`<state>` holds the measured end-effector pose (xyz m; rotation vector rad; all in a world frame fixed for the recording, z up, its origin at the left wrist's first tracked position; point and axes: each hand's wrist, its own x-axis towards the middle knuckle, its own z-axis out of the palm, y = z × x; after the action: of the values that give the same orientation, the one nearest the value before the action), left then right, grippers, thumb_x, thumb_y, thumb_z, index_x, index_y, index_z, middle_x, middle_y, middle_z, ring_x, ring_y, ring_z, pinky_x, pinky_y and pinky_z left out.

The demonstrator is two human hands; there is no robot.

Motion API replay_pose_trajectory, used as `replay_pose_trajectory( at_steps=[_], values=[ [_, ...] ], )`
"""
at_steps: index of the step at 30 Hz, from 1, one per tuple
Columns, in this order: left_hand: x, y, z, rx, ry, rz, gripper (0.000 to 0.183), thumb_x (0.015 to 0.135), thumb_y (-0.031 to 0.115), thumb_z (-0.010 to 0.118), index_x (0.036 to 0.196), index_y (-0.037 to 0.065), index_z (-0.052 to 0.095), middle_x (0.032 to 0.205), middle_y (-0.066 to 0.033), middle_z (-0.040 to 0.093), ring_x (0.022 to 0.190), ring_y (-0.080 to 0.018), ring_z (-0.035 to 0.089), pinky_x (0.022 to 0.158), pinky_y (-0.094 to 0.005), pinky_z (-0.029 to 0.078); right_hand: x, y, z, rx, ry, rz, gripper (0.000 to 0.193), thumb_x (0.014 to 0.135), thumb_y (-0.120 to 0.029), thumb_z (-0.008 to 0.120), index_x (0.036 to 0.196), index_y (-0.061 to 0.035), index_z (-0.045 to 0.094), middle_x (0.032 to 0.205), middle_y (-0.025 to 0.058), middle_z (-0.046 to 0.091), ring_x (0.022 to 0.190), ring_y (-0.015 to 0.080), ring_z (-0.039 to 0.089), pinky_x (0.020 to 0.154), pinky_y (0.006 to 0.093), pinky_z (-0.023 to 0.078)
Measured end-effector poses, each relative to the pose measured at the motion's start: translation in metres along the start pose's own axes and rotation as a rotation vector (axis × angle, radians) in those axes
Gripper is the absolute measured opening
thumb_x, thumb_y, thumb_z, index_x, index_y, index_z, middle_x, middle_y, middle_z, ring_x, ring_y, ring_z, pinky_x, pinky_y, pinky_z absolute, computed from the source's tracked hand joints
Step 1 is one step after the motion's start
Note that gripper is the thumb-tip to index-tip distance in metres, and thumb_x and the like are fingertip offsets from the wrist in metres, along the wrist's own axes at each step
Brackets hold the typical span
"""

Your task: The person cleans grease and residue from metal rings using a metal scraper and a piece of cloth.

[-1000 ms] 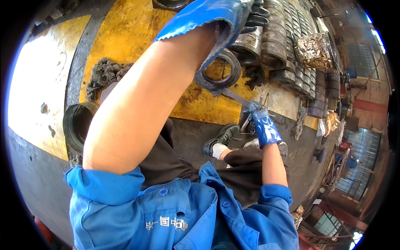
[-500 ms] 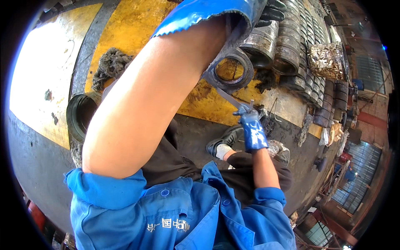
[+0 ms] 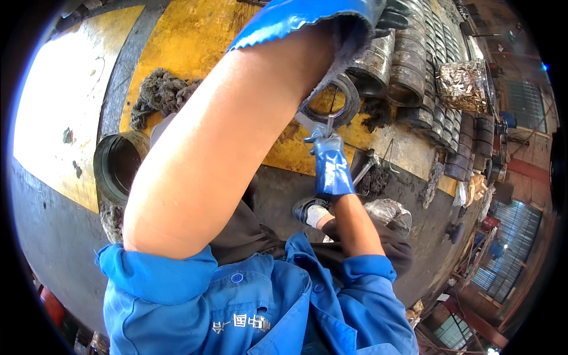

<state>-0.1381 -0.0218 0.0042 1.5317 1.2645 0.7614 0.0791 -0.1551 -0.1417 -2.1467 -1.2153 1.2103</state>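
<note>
My left arm reaches across to the top of the view, in a blue glove (image 3: pixel 307 18) with a wide cuff. Its dark fingers (image 3: pixel 391 15) show only in part, bent side by side near the metal cylinders; the cuff hides what they hold. Below the cuff, a dark metal ring (image 3: pixel 349 109) lies on a yellow, oil-stained plate (image 3: pixel 290 148). My right hand (image 3: pixel 329 155), also in a blue glove, is at the ring's near edge, closed on a flat metal strip (image 3: pixel 303 120). The strip's far end is hidden behind my left forearm.
Metal cylinders (image 3: pixel 408 56) stand in rows at the far right, with a block of pressed metal scrap (image 3: pixel 464 86) beside them. A hollow cylinder (image 3: pixel 115 165) and grey rags (image 3: pixel 157 94) lie left of my arm. A metal-headed tool (image 3: pixel 368 163) rests right of my right hand.
My right hand has moved left and up toward the ring, taking the flat metal strip along. My left arm has shifted slightly right. The metal-headed tool now shows more fully.
</note>
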Motion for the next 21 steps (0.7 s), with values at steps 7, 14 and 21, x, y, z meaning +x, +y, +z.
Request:
replay_pose_trajectory(
  at_steps=[7,14,21],
  values=[
    [0.002,0.003,-0.002,-0.002,0.005,0.008,0.035,0.093,0.026,0.061,0.119,0.002,0.059,0.104,-0.0088,0.068,0.087,-0.0155,0.066,0.077,-0.0288,0.053,0.007,-0.029,-0.015,-0.009,0.012,-0.037,0.025,0.093,-0.024,0.057,0.098,-0.0007,0.065,0.075,0.0054,0.068,0.054,0.0113,0.057,0.044,0.0270,0.043],
    [0.003,0.004,-0.005,0.011,0.008,0.007,0.035,0.093,0.026,0.061,0.119,0.003,0.060,0.104,-0.0089,0.068,0.088,-0.0156,0.066,0.078,-0.0290,0.053,0.017,-0.044,0.000,0.001,0.027,-0.073,0.028,0.093,-0.028,0.057,0.098,-0.0010,0.066,0.070,0.0037,0.064,0.053,0.0103,0.055,0.045,0.0266,0.041],
    [0.004,-0.001,-0.004,0.009,-0.004,-0.004,0.035,0.093,0.026,0.061,0.119,0.003,0.060,0.105,-0.0090,0.068,0.088,-0.0157,0.066,0.079,-0.0292,0.053,0.003,-0.031,0.018,0.031,0.051,-0.061,0.032,0.093,-0.031,0.057,0.097,-0.0013,0.066,0.066,0.0019,0.061,0.052,0.0093,0.052,0.045,0.0262,0.040]
  ],
)
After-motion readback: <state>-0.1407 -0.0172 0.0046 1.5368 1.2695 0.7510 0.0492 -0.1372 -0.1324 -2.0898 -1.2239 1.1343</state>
